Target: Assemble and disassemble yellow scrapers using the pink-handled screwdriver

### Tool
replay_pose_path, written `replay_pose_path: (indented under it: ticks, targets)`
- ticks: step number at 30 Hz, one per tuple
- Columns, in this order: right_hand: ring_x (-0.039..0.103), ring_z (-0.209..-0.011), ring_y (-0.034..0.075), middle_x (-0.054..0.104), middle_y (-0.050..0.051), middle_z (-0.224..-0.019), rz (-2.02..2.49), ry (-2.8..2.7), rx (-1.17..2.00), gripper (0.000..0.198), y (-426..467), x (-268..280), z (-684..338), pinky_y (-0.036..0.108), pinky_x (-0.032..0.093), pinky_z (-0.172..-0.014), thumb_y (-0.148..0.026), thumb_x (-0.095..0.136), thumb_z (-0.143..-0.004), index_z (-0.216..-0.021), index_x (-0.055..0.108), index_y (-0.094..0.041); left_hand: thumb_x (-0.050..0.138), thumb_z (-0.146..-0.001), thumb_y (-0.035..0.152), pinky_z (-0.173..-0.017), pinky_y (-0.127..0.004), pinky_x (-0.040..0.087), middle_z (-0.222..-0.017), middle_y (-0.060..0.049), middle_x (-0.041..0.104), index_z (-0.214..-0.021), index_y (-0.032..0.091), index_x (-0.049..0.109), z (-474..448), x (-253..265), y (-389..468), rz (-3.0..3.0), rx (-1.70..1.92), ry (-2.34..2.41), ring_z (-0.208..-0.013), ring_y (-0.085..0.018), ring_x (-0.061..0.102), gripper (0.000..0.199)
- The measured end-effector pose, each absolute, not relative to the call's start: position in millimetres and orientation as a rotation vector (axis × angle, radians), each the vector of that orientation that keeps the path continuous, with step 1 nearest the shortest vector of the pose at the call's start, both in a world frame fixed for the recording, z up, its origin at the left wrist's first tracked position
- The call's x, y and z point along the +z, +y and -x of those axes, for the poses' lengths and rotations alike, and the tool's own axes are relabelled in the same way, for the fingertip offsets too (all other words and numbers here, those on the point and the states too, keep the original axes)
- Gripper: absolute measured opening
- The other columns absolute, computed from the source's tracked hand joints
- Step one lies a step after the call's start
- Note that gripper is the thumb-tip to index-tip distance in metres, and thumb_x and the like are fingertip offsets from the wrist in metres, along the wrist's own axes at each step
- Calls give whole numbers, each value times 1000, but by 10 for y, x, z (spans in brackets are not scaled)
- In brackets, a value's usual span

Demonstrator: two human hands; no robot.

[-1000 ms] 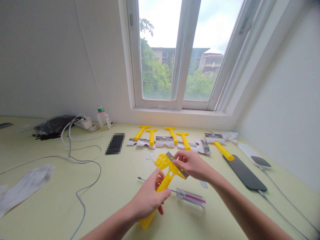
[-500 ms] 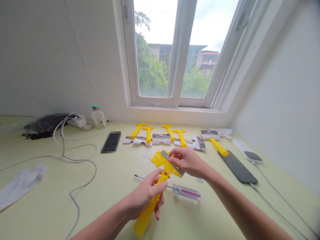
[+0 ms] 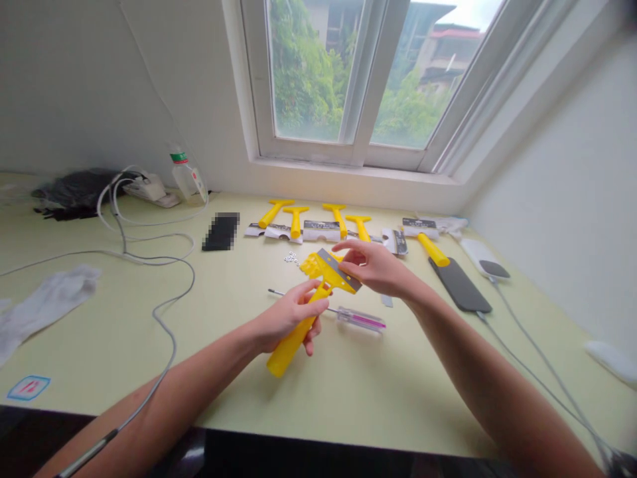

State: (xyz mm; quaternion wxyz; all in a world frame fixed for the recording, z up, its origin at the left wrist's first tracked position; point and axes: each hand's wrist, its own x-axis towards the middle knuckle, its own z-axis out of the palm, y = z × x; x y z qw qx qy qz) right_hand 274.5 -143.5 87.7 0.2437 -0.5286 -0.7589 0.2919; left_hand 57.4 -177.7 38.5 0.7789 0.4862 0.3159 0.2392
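Note:
My left hand (image 3: 288, 315) is wrapped round the handle of a yellow scraper (image 3: 283, 355), held tilted with its head pointing away from me. A grey metal blade (image 3: 326, 259) lies across that head. My right hand (image 3: 373, 265) has its thumb and fingers closed on the blade's edge; the fingertips partly cover it. Below the hands rests a screwdriver (image 3: 361, 320) with a clear and purple handle, its shaft passing behind my left hand. Just behind the scraper head is a pile of small yellow plastic parts (image 3: 308, 267). Small silvery nuts (image 3: 289, 257) lie beside the pile.
Several yellow scraper handles (image 3: 296, 222) and printed cards (image 3: 321, 230) line the back. Another yellow handle (image 3: 432, 250) leans by a dark phone (image 3: 460, 285). A small metal plate (image 3: 387, 301) lies near my right wrist. A cable (image 3: 174, 332) crosses my left forearm; a bottle (image 3: 189, 182) stands at the back left.
The view has tilted downward, so the table appears higher and its front edge now shows. Both hands keep their hold on the scraper, with little change between them.

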Motion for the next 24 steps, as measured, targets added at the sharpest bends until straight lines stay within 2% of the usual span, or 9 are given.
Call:
replay_pose_path:
  ticks: [8, 15, 24]
  targets:
    - [61, -63, 12, 68, 1, -78, 1415, -2015, 822, 28, -1394, 809, -2740, 22, 47, -54, -25, 58, -82, -110, 63, -22, 68, -86, 38, -43, -25, 54, -87, 2, 44, -116, 23, 49, -560, 395, -1760, -1062, 515, 673, -54, -7, 49, 38]
    - [63, -64, 12, 69, 2, -81, 1418, -2016, 862, 29, -1392, 825, -2749, 22, 47, -54, -25, 58, -82, -111, 62, -22, 69, -85, 39, -45, -26, 54, -86, 1, 46, -123, 23, 46, -549, 388, -1749, -1062, 508, 670, -56, -8, 50, 47]
    - [64, -65, 12, 71, 4, -85, 1405, -2032, 892, 34, -1398, 829, -2748, 24, 49, -57, -24, 61, -81, -115, 62, -20, 69, -86, 40, -46, -26, 54, -81, 2, 46, -122, 23, 46, -548, 392, -1754, -1070, 504, 676, -55, -9, 50, 46]
